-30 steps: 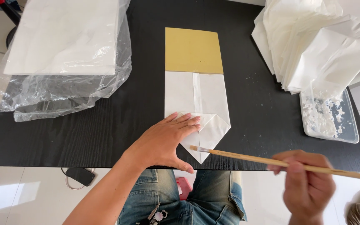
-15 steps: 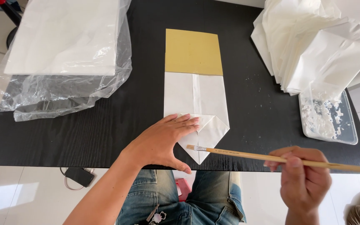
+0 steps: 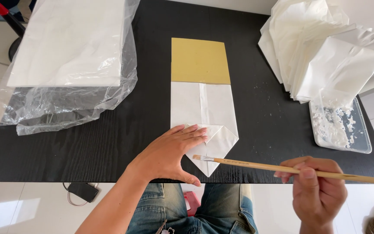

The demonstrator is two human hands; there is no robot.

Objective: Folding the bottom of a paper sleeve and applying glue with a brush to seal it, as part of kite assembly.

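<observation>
Left of the folded white paper bag [image 3: 204, 130] lies a plastic-wrapped paper stack [image 3: 72, 56]. The left hand [image 3: 169, 154], fingers spread flat, pins the bag's pointed flap steady. The right hand [image 3: 314, 190], fingers clamped on a thin brush [image 3: 282, 168], has brought its bristle tip further onto that flap than a second ago; a paste tray [image 3: 340, 128] sits right.

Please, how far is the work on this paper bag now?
Done: the bag lies flat over a yellow card, its near end folded to a point. In hand: the left hand presses the folds down, and the right hand holds a brush with its tip at the flap edge. Left: the pointed flap is not yet folded up, and a wrapped stack lies unused.
</observation>
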